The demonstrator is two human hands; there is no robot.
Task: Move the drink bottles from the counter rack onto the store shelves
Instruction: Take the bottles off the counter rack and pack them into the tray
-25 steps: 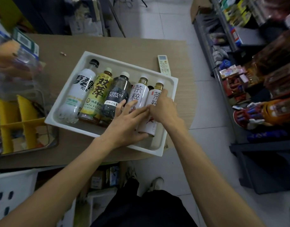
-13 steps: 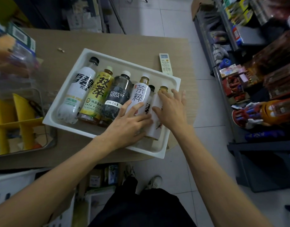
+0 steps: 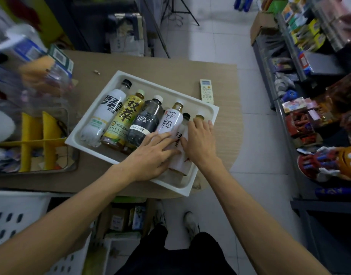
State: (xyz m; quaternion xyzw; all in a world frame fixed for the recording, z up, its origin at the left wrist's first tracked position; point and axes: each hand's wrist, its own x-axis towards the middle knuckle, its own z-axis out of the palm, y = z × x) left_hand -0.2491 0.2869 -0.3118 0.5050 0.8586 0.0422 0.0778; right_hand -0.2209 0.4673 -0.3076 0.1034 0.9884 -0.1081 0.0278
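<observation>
Bottles (image 3: 145,120) lie in the white tray (image 3: 160,89), left hand (image 3: 150,155) and right hand (image 3: 200,141) resting flat-fingered on two.

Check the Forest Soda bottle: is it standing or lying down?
Lying down. The Forest Soda bottle rests on its side in the white tray, label facing up, its white cap pointing toward the far rim.

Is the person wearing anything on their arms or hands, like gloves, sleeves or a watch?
No. The left hand and right hand are bare: no gloves, rings or watch in view. Both forearms are uncovered, with no sleeve showing.
</observation>
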